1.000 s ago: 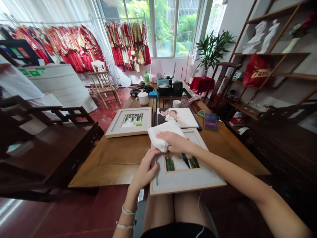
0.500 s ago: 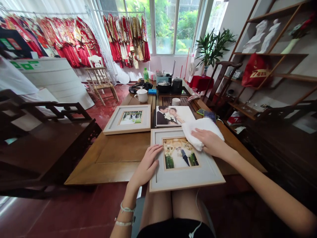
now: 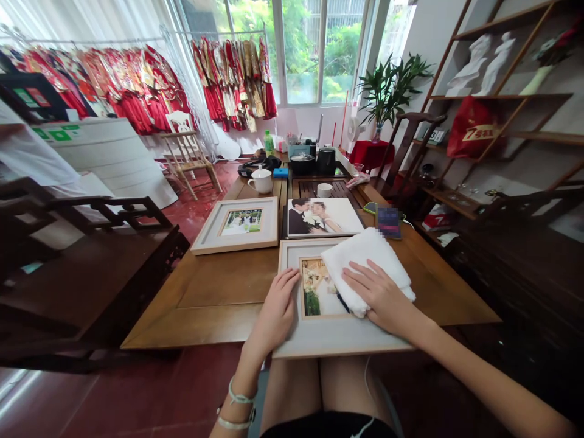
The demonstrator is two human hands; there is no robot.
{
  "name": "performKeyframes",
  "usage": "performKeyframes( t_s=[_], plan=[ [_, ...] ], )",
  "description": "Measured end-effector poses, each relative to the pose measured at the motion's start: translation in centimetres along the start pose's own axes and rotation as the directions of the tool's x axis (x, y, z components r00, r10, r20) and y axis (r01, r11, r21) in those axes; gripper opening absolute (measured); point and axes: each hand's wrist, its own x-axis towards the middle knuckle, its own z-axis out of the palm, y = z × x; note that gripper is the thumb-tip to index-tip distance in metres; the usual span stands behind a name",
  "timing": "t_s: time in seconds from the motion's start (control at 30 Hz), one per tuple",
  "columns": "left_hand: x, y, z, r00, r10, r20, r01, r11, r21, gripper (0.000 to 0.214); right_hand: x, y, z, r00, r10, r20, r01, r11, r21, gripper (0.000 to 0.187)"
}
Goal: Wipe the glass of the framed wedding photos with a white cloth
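A light wooden photo frame (image 3: 319, 334) with a wedding picture lies at the near edge of the table and over my knees. My left hand (image 3: 276, 313) rests flat on its left border, fingers stretched out. My right hand (image 3: 381, 295) presses a folded white cloth (image 3: 365, 261) onto the glass, fingers spread flat over it. The cloth covers the right half of the picture.
A second framed photo (image 3: 238, 224) and an unframed wedding print (image 3: 323, 217) lie further back on the wooden table (image 3: 219, 286). Behind them are a white teapot (image 3: 261, 179), a cup (image 3: 325, 190) and a tea tray. A dark wooden bench (image 3: 86, 267) stands on the left, shelves on the right.
My right hand swept the cloth from the frame's upper left to its upper right corner, then down and back onto the picture. My left hand stayed on the left border.
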Motion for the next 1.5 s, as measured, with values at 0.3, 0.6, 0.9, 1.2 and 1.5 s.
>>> performKeyframes(
  t_s=[0.3,0.6,0.9,1.2,1.5],
  plan=[
    [-0.2,-0.4,0.1,0.999,0.04,0.028,-0.043,0.994,0.101,0.054,-0.1,-2.7,-0.4,0.994,-0.063,0.089,0.058,0.997,0.053,0.069],
    [-0.4,-0.8,0.1,0.999,0.036,0.019,-0.037,0.998,0.057,0.054,3.6,4.1,-0.4,0.962,0.273,-0.001,-0.273,0.961,-0.034,0.067],
    [-0.5,-0.7,0.3,0.999,0.027,-0.022,-0.027,1.0,-0.012,0.044,0.1,-4.8,-1.1,0.999,-0.021,0.039,0.005,0.933,0.36,0.06],
    [-0.8,-0.5,0.5,1.0,0.0,0.007,0.0,1.0,-0.003,0.052,-0.5,0.5,-1.0,0.968,0.173,-0.18,-0.132,0.968,0.215,0.042],
    [-0.7,-0.9,0.8,0.999,0.024,-0.022,-0.025,1.0,-0.014,0.055,-0.6,-1.8,-0.8,0.984,-0.177,0.007,0.173,0.967,0.185,0.058]
  ],
)
